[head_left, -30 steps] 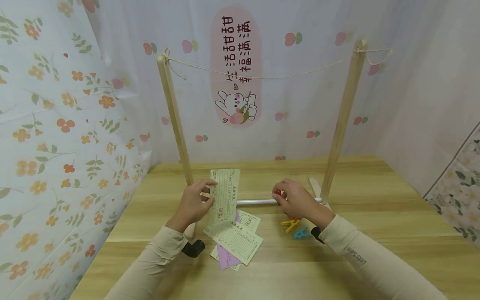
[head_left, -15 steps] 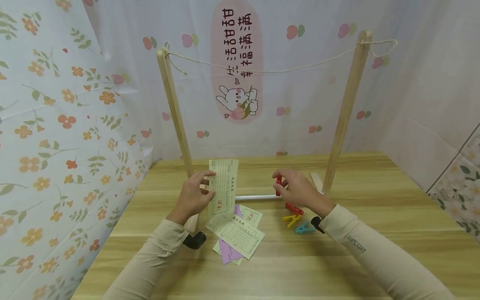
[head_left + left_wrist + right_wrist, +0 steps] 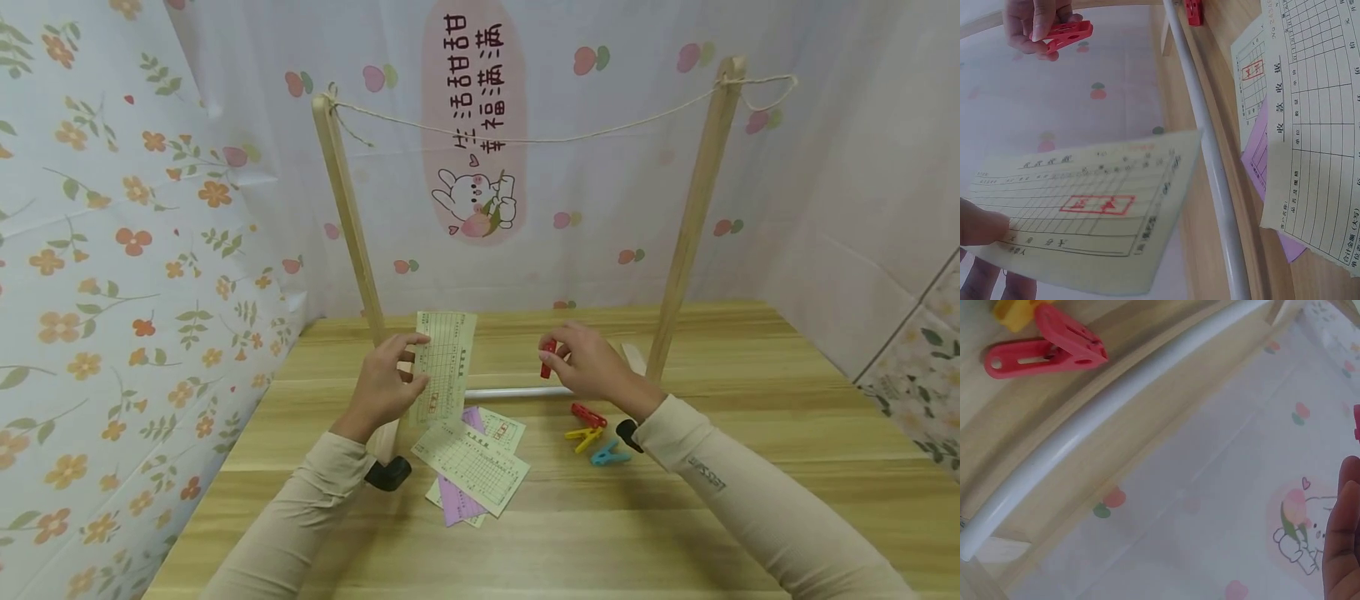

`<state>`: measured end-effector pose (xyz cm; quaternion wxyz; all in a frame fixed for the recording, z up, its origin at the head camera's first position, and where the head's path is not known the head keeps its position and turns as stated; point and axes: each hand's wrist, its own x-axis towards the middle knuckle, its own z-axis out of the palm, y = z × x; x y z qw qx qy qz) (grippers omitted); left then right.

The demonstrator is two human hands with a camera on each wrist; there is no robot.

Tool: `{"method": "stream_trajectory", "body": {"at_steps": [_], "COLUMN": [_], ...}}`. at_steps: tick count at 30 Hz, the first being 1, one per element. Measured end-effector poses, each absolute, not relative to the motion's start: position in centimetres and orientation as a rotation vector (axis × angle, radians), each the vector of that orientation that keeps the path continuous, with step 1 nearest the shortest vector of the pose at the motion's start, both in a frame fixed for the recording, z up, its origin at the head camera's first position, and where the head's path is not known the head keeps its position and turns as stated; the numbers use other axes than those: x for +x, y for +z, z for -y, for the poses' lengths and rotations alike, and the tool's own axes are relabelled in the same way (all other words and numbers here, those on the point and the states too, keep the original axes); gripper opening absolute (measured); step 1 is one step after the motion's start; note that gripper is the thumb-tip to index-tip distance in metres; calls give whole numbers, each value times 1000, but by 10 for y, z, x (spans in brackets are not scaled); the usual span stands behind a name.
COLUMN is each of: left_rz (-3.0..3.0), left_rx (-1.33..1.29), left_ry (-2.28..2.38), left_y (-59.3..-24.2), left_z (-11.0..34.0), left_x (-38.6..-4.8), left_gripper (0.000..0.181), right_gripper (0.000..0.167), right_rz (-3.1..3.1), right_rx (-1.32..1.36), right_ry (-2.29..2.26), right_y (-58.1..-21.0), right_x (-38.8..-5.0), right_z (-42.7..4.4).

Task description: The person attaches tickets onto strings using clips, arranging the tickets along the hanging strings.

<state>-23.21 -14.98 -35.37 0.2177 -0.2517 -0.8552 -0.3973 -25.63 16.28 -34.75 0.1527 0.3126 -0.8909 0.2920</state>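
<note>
My left hand point(image 3: 384, 383) pinches a pale green receipt slip point(image 3: 444, 367) by its left edge and holds it upright above the table. The left wrist view shows the thumb on the printed face of that slip point(image 3: 1085, 212), with a red stamp box near one end. On the right, my right hand point(image 3: 592, 362) pinches a red clothespin point(image 3: 549, 358) between thumb and fingers; in the left wrist view the red clothespin point(image 3: 1067, 35) juts out from the fingertips. Below the left hand lies a pile of green slips point(image 3: 476, 467) and purple slips point(image 3: 456, 502).
Beneath the right hand lie a red clothespin point(image 3: 588, 415), a yellow clothespin point(image 3: 585, 437) and a blue clothespin point(image 3: 609, 454). Two wooden posts point(image 3: 348, 217) carry a sagging string point(image 3: 525, 139) between their tops. A white rod point(image 3: 510, 392) runs low between them.
Both hands have risen slightly in the head view, the slip and the red clothespin moving with them. The clothespin has also shifted a little left. The pile has stayed put.
</note>
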Motion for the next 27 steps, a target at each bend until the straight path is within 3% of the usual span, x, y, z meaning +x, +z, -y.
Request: {"method": "stream_trajectory", "body": {"at_steps": [27], "left_rz": [2315], "left_rx": [-693], "left_ry": [-1147], "left_y": [-341], "left_z": [155], "left_x": [-236], "left_gripper": [49], "right_gripper": [26], "right_rz": [2555], "right_rx": [882], "right_ry": [955], "right_y": [-322], "right_x": [-269], "right_z": [-151]}}
